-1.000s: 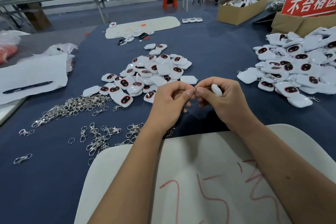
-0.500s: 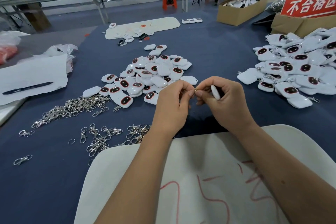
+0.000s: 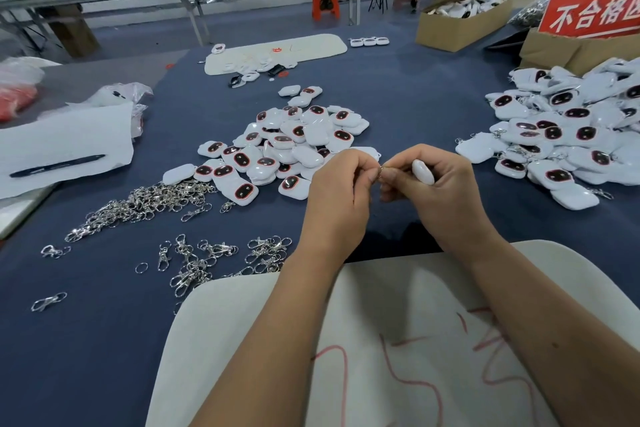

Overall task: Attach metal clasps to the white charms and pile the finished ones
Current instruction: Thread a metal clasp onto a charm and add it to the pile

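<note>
My right hand grips a white charm, of which only an edge shows between the fingers. My left hand pinches a small metal clasp ring right against the charm; both hands meet fingertip to fingertip above the blue table. A heap of white charms with dark red-rimmed windows lies just beyond my hands. To the right a bigger pile of charms with clasps spreads out. Loose metal clasps lie at the left, and more clasps sit nearer me.
A white board with red scribbles lies under my forearms. White paper with a black pen is at the left edge. Cardboard boxes and a red sign stand at the back right. Another white board lies far back.
The hands stay joined at the same spot. The charm in my right hand has turned slightly, and the left fingers have shifted on the ring.
</note>
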A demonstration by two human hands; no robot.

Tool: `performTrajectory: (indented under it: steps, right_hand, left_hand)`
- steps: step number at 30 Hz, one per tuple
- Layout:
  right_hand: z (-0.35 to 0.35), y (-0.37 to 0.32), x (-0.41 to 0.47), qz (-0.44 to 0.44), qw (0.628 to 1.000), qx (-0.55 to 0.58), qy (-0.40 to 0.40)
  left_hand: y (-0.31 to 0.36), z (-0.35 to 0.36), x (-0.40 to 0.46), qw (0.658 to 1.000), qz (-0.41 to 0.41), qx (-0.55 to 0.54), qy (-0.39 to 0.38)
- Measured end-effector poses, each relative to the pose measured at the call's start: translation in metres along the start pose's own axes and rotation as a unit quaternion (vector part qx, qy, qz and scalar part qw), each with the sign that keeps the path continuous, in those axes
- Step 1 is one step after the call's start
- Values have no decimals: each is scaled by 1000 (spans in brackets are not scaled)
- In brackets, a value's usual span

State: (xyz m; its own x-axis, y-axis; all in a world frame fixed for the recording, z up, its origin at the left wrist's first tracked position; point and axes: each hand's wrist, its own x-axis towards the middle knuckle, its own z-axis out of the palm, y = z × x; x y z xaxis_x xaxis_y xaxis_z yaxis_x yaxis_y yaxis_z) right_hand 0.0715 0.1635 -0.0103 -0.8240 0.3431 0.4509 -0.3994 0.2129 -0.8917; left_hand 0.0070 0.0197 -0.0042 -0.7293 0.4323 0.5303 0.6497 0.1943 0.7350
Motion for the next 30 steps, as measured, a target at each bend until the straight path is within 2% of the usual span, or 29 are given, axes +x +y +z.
performTrajectory:
  steps: [4, 6, 9, 11, 15, 19, 25, 30]
  right_hand:
    - [2, 2, 2, 8, 999, -51, 6]
    - [4, 4, 5, 57, 996, -61, 39]
    - [3, 7, 12, 158, 982, 52, 84]
    - [1, 9, 12, 175, 980, 57, 81]
    - [-2, 12, 6, 123, 990, -47, 48]
    - [-1, 10, 8, 65, 990, -78, 95]
    - [2, 11, 10, 123, 980, -92, 123]
    - [3, 13, 10, 91, 982, -141, 85]
  left_hand:
    - [1, 0, -1, 1000, 11, 27, -4]
    - [1, 0, -1, 999, 17, 39, -14]
    - [0, 0, -1, 997, 24, 64, -25]
    - [-1, 0, -1, 996, 20, 71, -41]
    - [-3, 1, -1, 995, 9, 74, -62]
    - [-5, 2, -1, 995, 0, 70, -70]
    - [-3, 3, -1, 993, -11, 68, -94]
    - [0, 4, -2, 991, -16, 71, -112]
